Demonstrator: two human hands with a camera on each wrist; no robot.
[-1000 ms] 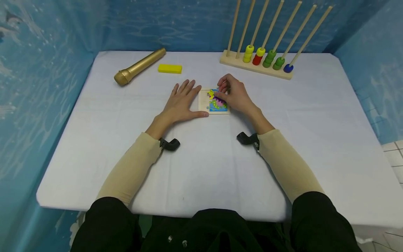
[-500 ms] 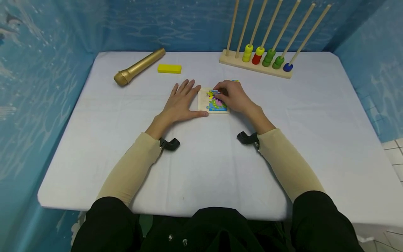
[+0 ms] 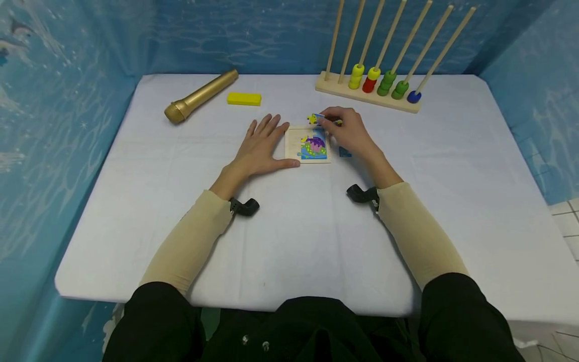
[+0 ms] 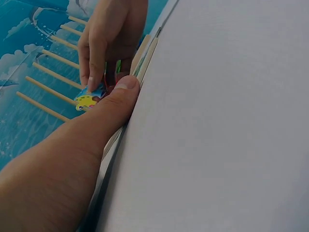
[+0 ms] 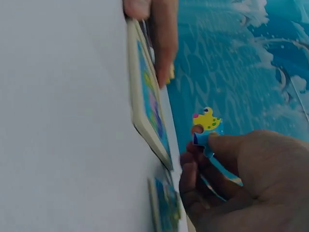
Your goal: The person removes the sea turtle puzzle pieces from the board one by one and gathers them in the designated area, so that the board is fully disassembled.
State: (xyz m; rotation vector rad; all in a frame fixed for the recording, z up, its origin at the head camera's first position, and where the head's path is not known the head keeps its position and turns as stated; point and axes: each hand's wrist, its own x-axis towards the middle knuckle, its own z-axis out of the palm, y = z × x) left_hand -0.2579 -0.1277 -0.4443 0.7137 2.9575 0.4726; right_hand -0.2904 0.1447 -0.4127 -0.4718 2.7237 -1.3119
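A small wooden puzzle board lies mid-table, with part of a colourful cartoon picture fitted on its right side and bare wood on its left. My left hand lies flat with fingers spread, thumb and index finger at the board's left corners. Between thumb and fingers, my right hand pinches a yellow and blue puzzle piece, held up just beyond the board's far edge. Another blue puzzle piece rests on the table right of the board, partly under the right hand.
A gold microphone and a yellow block lie at the back left of the white-covered table. An abacus stand with upright wooden rods and coloured beads stands at the back right.
My right hand has lifted the yellow and blue puzzle piece off the board and moved it away and slightly right. The blue piece beside the board has come into sight. My left hand stays put.
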